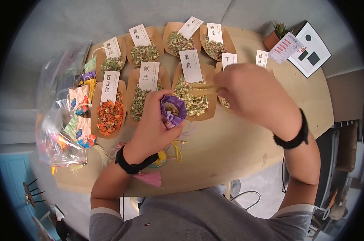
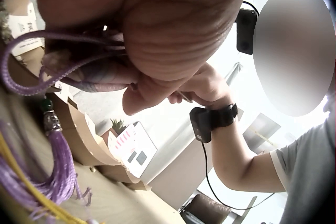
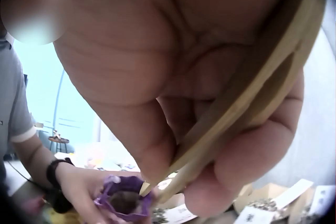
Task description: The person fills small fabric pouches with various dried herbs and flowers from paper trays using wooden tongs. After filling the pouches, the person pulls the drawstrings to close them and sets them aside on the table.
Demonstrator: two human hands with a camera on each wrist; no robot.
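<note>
In the head view the left hand (image 1: 151,120) grips a small purple pouch (image 1: 179,105), its mouth facing up with brownish bits inside. The right hand (image 1: 250,94) pinches wooden tongs (image 1: 204,89), whose tips are over the paper tray of pale green dried flowers (image 1: 196,105). In the right wrist view the tongs (image 3: 236,98) run between thumb and fingers, tips close together, with the pouch (image 3: 126,199) beyond them. A purple cord (image 2: 23,37) and tassel (image 2: 60,166) hang below the left hand in the left wrist view.
Labelled paper trays of dried herbs stand in two rows, one with orange petals (image 1: 109,116). Printed pouches (image 1: 84,130) and a clear plastic bag (image 1: 53,136) lie at the left. A potted plant (image 1: 279,32) and a framed sheet (image 1: 310,50) are at the back right.
</note>
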